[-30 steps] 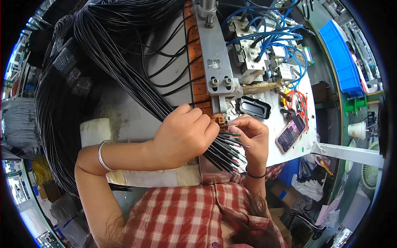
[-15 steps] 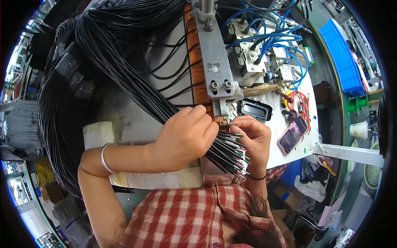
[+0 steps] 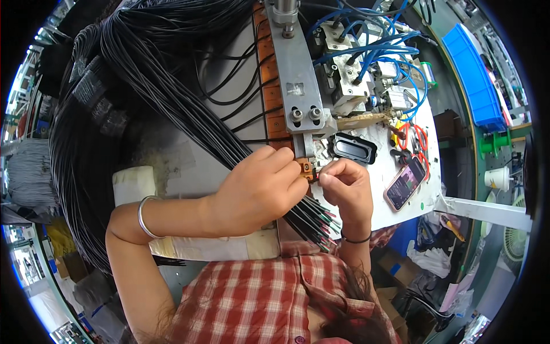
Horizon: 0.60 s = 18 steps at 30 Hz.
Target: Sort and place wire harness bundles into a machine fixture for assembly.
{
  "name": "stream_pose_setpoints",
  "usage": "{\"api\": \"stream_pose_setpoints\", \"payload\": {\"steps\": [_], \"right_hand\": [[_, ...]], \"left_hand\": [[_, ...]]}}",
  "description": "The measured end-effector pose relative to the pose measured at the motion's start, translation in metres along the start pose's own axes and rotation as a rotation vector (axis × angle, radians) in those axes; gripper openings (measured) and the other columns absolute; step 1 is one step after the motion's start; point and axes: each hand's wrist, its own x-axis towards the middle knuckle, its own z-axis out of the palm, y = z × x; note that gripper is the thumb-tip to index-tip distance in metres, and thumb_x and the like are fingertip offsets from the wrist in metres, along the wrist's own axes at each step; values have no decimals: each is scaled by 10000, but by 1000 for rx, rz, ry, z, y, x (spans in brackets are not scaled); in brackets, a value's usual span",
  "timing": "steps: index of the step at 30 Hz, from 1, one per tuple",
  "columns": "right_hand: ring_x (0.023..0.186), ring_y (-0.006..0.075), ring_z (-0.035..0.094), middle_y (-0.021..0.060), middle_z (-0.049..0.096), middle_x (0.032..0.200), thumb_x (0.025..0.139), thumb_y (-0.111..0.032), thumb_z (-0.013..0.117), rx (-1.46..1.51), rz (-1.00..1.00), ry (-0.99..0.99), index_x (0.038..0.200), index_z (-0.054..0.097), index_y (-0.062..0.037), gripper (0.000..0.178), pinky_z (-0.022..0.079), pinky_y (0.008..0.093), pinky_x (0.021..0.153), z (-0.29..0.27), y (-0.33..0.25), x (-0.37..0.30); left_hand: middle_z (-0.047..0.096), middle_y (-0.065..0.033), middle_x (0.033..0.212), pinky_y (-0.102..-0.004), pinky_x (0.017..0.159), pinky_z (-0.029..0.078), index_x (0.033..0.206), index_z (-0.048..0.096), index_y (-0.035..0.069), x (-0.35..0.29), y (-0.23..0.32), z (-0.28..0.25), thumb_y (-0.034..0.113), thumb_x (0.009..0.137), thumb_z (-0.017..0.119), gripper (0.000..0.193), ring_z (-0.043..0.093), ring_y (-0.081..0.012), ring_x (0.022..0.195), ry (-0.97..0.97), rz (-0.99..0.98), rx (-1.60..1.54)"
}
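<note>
A thick bundle of black cables (image 3: 200,120) runs down from the upper left and passes under my left hand (image 3: 260,186). My left hand is closed over it, and what lies inside the fingers is mostly hidden. Beyond the hand, the cable ends (image 3: 312,223) fan out, showing thin red, green and white wires. My right hand (image 3: 349,189) pinches a small wire end with thumb and forefinger, at the side of a small orange block (image 3: 307,168). This block sits below the tip of a grey metal press arm (image 3: 295,74).
An orange strip (image 3: 270,86) holds several single cables left of the press arm. To the right are blue air hoses (image 3: 372,51), a black oval tray (image 3: 355,149), red-handled tools (image 3: 421,140) and a phone (image 3: 405,183). A blue bin (image 3: 472,77) stands farther right.
My left hand has shifted slightly right and down. My right fingers have drawn together into a tighter pinch. More of the small orange block shows between the hands, and the cable ends have shifted slightly.
</note>
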Motion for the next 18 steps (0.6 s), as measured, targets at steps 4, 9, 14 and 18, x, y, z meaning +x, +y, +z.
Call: {"api": "stream_pose_setpoints", "payload": {"steps": [4,9,14,18], "right_hand": [[497,13,444,-14,570,671,840,-60,646,-219,-61,75,793,604,-21,74,314,159,424,-6,8,6],[511,26,400,-13,516,664,885,-105,578,-151,119,15,835,546,-30,95,276,162,425,-5,6,8],[548,10,392,-37,480,642,888,-95,572,-94,258,-112,876,544,-40,63,270,151,461,-12,-1,10],[572,12,420,-28,504,668,850,-27,600,-200,96,50,890,570,-15,51,286,143,489,-2,-1,2]], "left_hand": [[444,-51,667,-319,634,390,757,547,19,-1,0,3,125,620,577,176,472,-219,700,37,23,15],[447,-50,663,-324,650,392,732,533,27,-1,5,0,117,611,582,159,470,-212,700,34,-36,98],[447,-52,658,-321,641,386,707,520,31,-6,4,6,116,603,581,148,468,-209,686,-12,-33,124],[444,-53,654,-318,616,372,687,506,38,-3,4,4,115,600,575,135,464,-209,672,2,-31,167]]}}
